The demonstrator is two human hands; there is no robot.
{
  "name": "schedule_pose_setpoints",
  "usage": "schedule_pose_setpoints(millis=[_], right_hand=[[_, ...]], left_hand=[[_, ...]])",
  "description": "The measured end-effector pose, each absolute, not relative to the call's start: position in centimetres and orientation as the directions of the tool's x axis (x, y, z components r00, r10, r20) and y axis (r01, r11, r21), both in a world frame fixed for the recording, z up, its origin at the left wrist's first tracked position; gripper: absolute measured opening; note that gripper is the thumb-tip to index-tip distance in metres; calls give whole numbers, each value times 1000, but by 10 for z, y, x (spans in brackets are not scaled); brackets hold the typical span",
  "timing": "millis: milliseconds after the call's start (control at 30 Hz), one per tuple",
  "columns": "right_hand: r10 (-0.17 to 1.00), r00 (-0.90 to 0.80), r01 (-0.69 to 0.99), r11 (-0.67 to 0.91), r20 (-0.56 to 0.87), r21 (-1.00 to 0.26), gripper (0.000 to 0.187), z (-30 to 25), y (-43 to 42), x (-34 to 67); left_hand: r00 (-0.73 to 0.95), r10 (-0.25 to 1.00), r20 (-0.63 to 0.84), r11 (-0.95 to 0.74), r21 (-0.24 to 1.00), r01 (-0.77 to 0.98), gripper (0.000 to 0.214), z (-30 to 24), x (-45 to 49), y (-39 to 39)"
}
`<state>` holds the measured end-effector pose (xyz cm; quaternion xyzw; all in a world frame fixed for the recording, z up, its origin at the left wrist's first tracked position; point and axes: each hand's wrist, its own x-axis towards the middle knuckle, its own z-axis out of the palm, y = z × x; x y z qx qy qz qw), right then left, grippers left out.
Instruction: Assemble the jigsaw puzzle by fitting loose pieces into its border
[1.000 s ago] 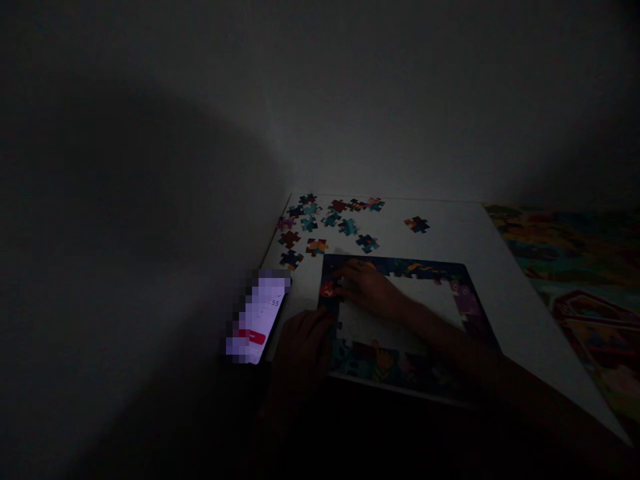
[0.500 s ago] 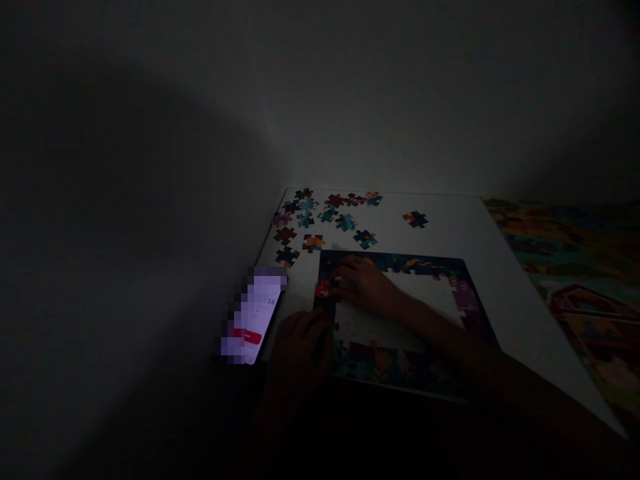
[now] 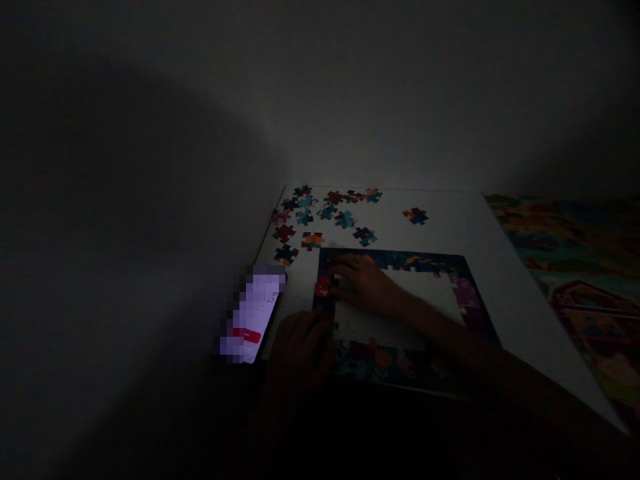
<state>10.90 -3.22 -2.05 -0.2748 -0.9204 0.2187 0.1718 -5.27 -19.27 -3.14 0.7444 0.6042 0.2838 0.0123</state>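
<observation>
White tabletop [image 3: 440, 227], dim: the right hand [image 3: 363, 285] lies open on the jigsaw puzzle [image 3: 395, 261] at upper left, just beside a red piece [image 3: 323, 287]; the left hand [image 3: 300, 353], at the puzzle's lower-left corner, is too dark to read.

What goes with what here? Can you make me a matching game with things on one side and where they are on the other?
Things:
1. Phone
2. Lone puzzle piece
3. Right hand
4. Colourful mat

Places:
A. On the puzzle, beside a red piece
B. To the right of the white table
C. At the table's left edge, screen lit
D. On the table, apart from the other loose pieces

Pairs: 1-C, 2-D, 3-A, 4-B
</observation>
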Motion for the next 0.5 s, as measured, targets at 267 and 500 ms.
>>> schedule_pose_setpoints(millis=[267,500], right_hand=[[582,-789,428,751,198,-503,39,-21,-32,109],[588,-788,434,742,184,-511,40,-23,-30,110]], left_hand=[[104,915,389,-262,379,887,25,-29,-52,-192],[75,909,409,-251,395,884,24,-32,-52,-191]])
